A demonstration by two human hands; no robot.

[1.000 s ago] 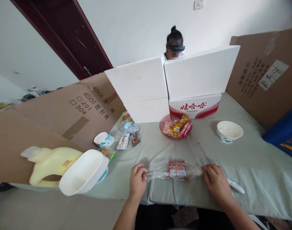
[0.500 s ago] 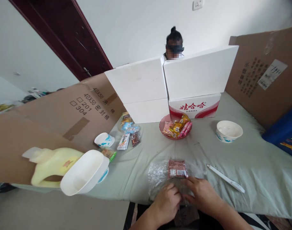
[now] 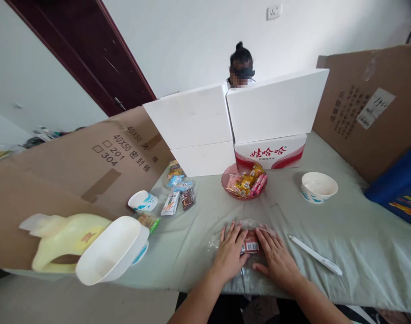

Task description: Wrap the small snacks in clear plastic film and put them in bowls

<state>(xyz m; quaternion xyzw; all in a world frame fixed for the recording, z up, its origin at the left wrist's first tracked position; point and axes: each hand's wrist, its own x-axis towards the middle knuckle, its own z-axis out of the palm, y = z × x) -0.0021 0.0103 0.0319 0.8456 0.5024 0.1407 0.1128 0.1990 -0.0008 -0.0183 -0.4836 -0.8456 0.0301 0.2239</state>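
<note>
On the near part of the table lies a reddish-brown snack packet (image 3: 251,243) with a barcode label, inside or under a clear plastic bag (image 3: 214,243); I cannot tell which. My left hand (image 3: 229,253) rests flat over the left side of the packet and bag, fingers stretched forward. Flat on the opposite side lies my right hand (image 3: 275,258), its fingers spread and pointing away from me. Both palms hide part of the bag and the packet's edges. To the right of my right hand is a slim white utility knife or pen-like tool (image 3: 315,255).
Beyond the hands stands a pink bowl (image 3: 227,191) of wrapped snacks. A paper bowl (image 3: 319,189) is at right, a blue bottle (image 3: 394,180) farther right. Left are a white tub (image 3: 110,252), a yellow jug (image 3: 63,238) and several snacks. White boxes (image 3: 198,121) screen a person (image 3: 241,67).
Both hands have moved forward from the bag's near edge and now lie flat on either side of the packet. The bag is drawn in more around it. The view has shifted slightly.
</note>
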